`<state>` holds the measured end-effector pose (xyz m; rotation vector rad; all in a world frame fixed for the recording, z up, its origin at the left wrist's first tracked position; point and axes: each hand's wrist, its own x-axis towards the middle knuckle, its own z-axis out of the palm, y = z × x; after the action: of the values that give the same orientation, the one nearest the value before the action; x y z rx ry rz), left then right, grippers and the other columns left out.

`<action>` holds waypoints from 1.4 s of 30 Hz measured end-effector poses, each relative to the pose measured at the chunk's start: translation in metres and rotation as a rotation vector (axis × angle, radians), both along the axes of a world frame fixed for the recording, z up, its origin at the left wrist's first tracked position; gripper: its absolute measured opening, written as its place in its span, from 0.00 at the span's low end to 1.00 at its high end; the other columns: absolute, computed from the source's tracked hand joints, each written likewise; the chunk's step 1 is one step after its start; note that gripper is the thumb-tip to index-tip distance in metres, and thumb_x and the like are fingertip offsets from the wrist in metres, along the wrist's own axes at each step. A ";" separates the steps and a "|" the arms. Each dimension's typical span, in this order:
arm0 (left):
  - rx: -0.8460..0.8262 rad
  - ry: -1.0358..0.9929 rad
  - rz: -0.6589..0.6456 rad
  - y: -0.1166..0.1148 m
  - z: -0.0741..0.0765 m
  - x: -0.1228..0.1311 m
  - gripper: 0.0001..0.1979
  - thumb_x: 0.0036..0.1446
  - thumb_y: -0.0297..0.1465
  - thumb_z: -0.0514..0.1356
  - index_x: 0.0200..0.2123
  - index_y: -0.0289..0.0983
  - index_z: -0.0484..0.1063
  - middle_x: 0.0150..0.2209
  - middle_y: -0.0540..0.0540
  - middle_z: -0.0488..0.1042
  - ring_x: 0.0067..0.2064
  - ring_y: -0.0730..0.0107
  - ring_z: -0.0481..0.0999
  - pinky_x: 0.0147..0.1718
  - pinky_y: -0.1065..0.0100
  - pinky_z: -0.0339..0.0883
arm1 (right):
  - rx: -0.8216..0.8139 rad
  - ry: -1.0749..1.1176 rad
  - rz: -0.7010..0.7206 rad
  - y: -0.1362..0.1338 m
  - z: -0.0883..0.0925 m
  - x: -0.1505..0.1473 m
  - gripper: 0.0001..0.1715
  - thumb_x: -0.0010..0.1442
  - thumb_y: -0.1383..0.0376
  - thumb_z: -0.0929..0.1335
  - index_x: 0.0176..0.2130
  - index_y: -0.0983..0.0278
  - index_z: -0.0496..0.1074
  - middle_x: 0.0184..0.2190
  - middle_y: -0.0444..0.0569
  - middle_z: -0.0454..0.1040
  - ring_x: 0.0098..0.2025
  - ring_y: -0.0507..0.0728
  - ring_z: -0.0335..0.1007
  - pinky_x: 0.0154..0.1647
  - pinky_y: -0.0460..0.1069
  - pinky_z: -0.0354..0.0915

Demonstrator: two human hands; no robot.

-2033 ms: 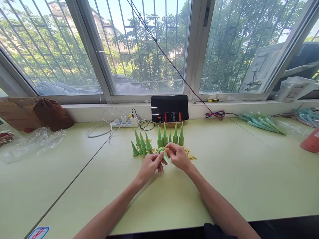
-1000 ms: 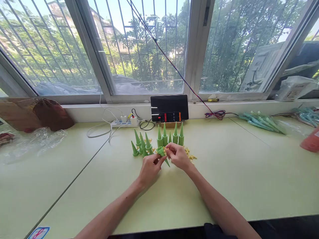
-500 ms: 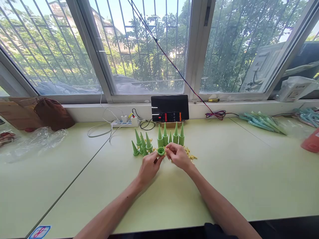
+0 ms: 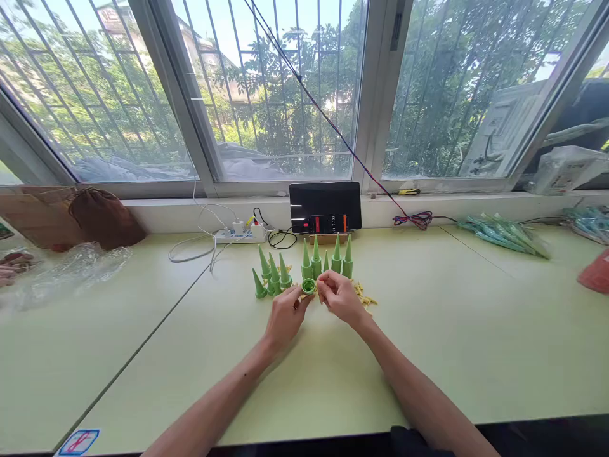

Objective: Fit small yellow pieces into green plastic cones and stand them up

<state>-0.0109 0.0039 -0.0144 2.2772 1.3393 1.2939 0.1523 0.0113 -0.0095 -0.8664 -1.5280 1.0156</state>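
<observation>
One green cone [image 4: 308, 287], newly mouth-up, left fingers [image 4: 294, 294] clamping it, right fingers [image 4: 325, 280] together

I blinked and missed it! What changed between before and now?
The green cone in the left hand has turned: its tip was showing before, but now its round open end faces us and hides the tip. The left hand shifted its grip, still holding it. The right hand stayed close beside it; the standing cones and yellow pieces stayed put.
</observation>
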 end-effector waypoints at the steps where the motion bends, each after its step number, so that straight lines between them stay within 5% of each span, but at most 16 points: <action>1: -0.014 -0.010 0.008 -0.001 0.001 0.001 0.13 0.60 0.35 0.58 0.24 0.37 0.70 0.23 0.50 0.69 0.23 0.74 0.64 0.26 0.73 0.57 | 0.001 0.005 -0.005 0.000 0.000 0.000 0.13 0.63 0.56 0.63 0.32 0.62 0.65 0.19 0.40 0.64 0.19 0.48 0.55 0.19 0.44 0.54; 7: -0.280 -0.188 -0.016 -0.006 0.014 0.005 0.09 0.54 0.35 0.61 0.28 0.36 0.71 0.23 0.52 0.71 0.18 0.78 0.65 0.21 0.74 0.58 | 0.023 0.052 -0.034 0.001 0.001 0.001 0.13 0.64 0.55 0.64 0.33 0.62 0.65 0.21 0.40 0.65 0.19 0.48 0.55 0.19 0.44 0.54; 14: -0.858 -0.735 -0.245 -0.004 0.016 0.009 0.27 0.57 0.51 0.54 0.22 0.32 0.70 0.16 0.51 0.66 0.12 0.78 0.62 0.11 0.75 0.50 | 0.040 0.065 -0.037 0.000 0.003 0.001 0.13 0.63 0.55 0.64 0.34 0.62 0.65 0.21 0.41 0.64 0.19 0.48 0.56 0.19 0.44 0.54; 20: -1.161 -0.883 -0.439 -0.007 0.021 0.010 0.35 0.59 0.54 0.48 0.24 0.27 0.75 0.18 0.43 0.72 0.11 0.77 0.64 0.09 0.75 0.48 | 0.063 0.019 -0.011 -0.004 0.005 0.000 0.11 0.63 0.57 0.64 0.34 0.62 0.68 0.21 0.41 0.65 0.21 0.49 0.58 0.21 0.44 0.56; 28: -1.237 -0.947 -0.456 -0.007 0.023 0.008 0.33 0.61 0.51 0.51 0.28 0.25 0.77 0.21 0.43 0.74 0.13 0.79 0.66 0.10 0.76 0.50 | 0.053 0.000 0.017 -0.005 0.004 0.002 0.10 0.63 0.58 0.64 0.35 0.62 0.68 0.21 0.41 0.64 0.22 0.49 0.57 0.21 0.44 0.54; 42: -1.084 -0.839 -0.469 -0.005 0.016 0.006 0.31 0.58 0.52 0.54 0.29 0.27 0.76 0.21 0.45 0.72 0.15 0.78 0.66 0.12 0.76 0.56 | 0.025 0.003 0.037 -0.003 0.001 0.002 0.10 0.62 0.58 0.64 0.34 0.61 0.67 0.20 0.40 0.65 0.21 0.49 0.56 0.21 0.44 0.54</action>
<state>-0.0052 -0.0009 0.0019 1.0080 0.7783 0.8326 0.1540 0.0086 -0.0087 -0.8213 -1.5560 1.0218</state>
